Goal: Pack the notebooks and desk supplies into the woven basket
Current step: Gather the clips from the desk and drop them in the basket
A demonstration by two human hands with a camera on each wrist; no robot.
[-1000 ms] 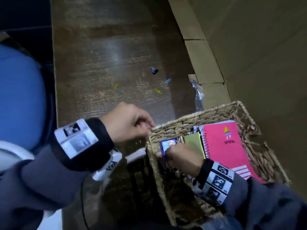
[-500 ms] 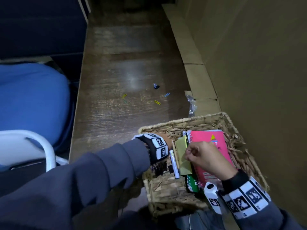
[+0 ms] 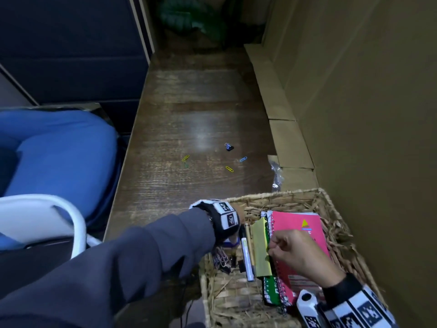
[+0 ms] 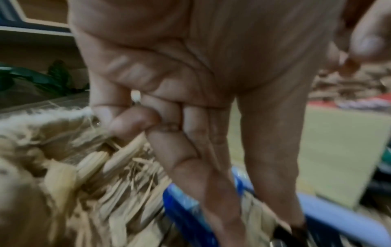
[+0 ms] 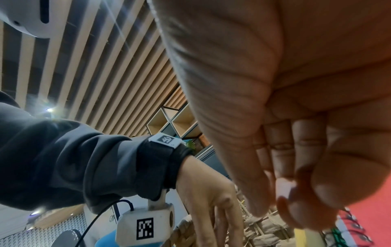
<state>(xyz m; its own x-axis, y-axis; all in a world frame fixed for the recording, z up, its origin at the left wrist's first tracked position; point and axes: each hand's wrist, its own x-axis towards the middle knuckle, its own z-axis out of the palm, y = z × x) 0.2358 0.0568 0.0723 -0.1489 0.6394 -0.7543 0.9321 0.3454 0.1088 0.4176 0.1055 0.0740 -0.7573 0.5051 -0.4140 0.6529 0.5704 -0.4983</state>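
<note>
While the left hand (image 3: pixel 233 237) now reaches, fingers extended, into the woven straw basket (image 3: pixel 293 197) onto a blue-edged item (image 4: pixel 186 205), the right hand (image 3: pixel 292 250), risen, pinches something small above the pink spiral notebook (image 3: pixel 298 223); coloured paperclips (image 3: pixel 229 169) remain beyond both hands on the bench (image 3: pixel 189 110).

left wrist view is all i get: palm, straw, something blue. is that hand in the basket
observer: Yes. The right wrist view shows the left hand reaching down into the basket, fingers straight.
operator: where's the other hand
observer: The right hand hovers over the pink notebook, fingers curled. I cannot tell whether they pinch anything.
operator: anything left outside
observer: Yes, paper clips lie on the desk, beyond the basket.
</note>
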